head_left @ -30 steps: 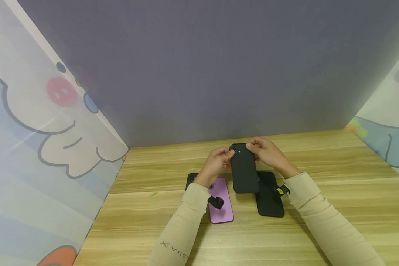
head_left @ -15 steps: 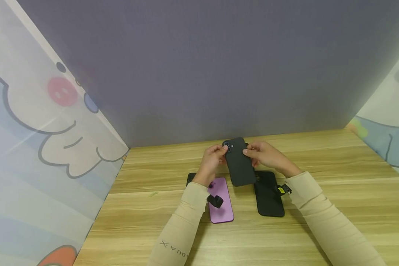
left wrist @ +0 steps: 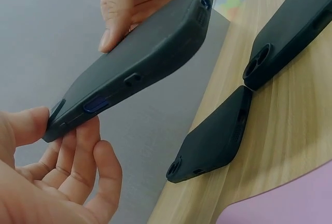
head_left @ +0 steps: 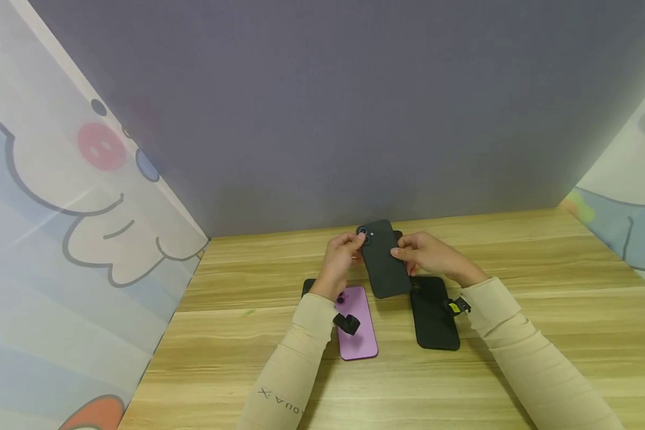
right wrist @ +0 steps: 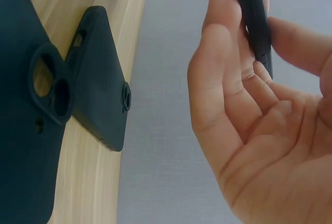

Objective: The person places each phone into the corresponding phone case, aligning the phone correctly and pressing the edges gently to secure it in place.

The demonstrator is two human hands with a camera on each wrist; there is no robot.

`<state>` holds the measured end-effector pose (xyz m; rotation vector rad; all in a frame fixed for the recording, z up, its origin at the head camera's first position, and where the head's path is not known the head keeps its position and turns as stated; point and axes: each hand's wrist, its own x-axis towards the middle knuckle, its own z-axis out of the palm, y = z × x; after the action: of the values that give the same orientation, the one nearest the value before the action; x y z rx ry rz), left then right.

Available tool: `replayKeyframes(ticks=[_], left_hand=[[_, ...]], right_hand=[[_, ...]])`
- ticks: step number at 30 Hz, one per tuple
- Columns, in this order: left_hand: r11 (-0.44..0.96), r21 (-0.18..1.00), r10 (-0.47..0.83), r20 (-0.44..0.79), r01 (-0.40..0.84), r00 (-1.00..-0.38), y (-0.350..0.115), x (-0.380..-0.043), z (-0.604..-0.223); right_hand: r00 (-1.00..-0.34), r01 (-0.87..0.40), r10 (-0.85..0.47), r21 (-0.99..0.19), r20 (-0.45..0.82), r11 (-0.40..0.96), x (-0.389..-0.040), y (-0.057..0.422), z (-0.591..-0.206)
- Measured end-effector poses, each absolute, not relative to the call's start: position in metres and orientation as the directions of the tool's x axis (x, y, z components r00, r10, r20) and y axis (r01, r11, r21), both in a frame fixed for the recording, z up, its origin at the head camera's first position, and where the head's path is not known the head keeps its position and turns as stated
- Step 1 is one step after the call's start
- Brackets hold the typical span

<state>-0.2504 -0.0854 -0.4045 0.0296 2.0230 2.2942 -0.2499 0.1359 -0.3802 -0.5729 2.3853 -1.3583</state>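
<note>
Both hands hold a phone in a black case [head_left: 385, 263] tilted above the table, back side up. My left hand [head_left: 337, 260] pinches its camera corner with thumb and fingers. The right hand [head_left: 430, 257] grips the opposite long edge, thumb on the back. Blue shows through the side cutouts of the cased phone [left wrist: 129, 60] in the left wrist view. Behind it lies a black phone case [right wrist: 98, 73], mostly hidden in the head view. Another black phone case [head_left: 434, 316] lies below the right hand; wood shows through its camera hole in the right wrist view.
A purple phone [head_left: 357, 328] lies on the wooden table [head_left: 398, 388] beside the left wrist. A dark flat object [head_left: 307, 285] is mostly hidden by the left forearm. A grey panel [head_left: 344, 119] stands along the back edge, and cartoon-printed sheets [head_left: 86, 239] flank the table.
The cased phone has shifted left and tilted, baring part of the case behind it. My right hand has moved down along its edge, while the left hand has shifted slightly left with it.
</note>
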Motion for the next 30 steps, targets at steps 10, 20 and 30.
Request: replayKeyframes(ticks=[10, 20, 30], left_hand=[[-0.125, 0.991, 0.086, -0.033, -0.044, -0.996, -0.0836, -0.2492, -0.4037], [-0.090, 0.994, 0.111, -0.053, -0.064, -0.992, -0.0826, -0.2492, -0.4040], [-0.051, 0.994, 0.184, -0.083, -0.094, -0.979, -0.0798, -0.2490, -0.4066]], right_hand=[[-0.885, -0.181, -0.461, -0.866, -0.063, 0.466, -0.2489, 0.1351, -0.3799], [-0.900, -0.182, -0.434, -0.862, -0.049, 0.474, -0.2462, 0.1361, -0.3765], [-0.919, -0.183, -0.394, -0.866, -0.018, 0.465, -0.2493, 0.1383, -0.3771]])
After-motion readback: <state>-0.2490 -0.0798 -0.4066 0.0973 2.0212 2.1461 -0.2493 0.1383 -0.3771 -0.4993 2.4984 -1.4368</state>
